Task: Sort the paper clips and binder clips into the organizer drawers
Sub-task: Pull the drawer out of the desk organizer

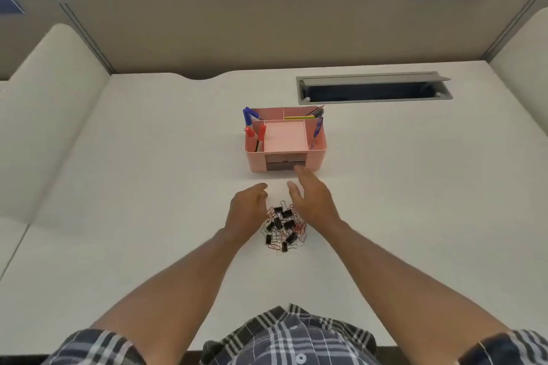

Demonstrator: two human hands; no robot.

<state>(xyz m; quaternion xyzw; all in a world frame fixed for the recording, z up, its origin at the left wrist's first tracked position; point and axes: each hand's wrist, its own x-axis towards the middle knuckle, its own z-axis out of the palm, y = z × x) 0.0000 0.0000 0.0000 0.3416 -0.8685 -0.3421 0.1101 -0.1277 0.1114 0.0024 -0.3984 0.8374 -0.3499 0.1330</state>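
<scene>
**Inspector:** Starting at the left. The left hand (pixel 247 207) is resting on the worktop (pixel 148 172), its grip curled narrow and holding nothing that I can see. The fingertips are partly hidden, so a clip may be pinched there.

**Assessor:** And just to the right of that grip?

**Inspector:** The mixed heap, black binder clips (pixel 281 224) tangled among paper clips (pixel 300 228), is lying between the two hands, touching neither drawer. The wires are interlocking, so lifting one is likely to drag others along and scatter them.

**Assessor:** The right hand?

**Inspector:** The right hand (pixel 311 197) is hovering with its grip wide and empty, fingertips reaching toward the organizer drawers (pixel 285 162) beyond it. The pink organizer (pixel 256 161) is standing unbraced; in my judgement, pulling a drawer one-handed is risking sliding the whole box or tipping its pens (pixel 253 129).
</scene>
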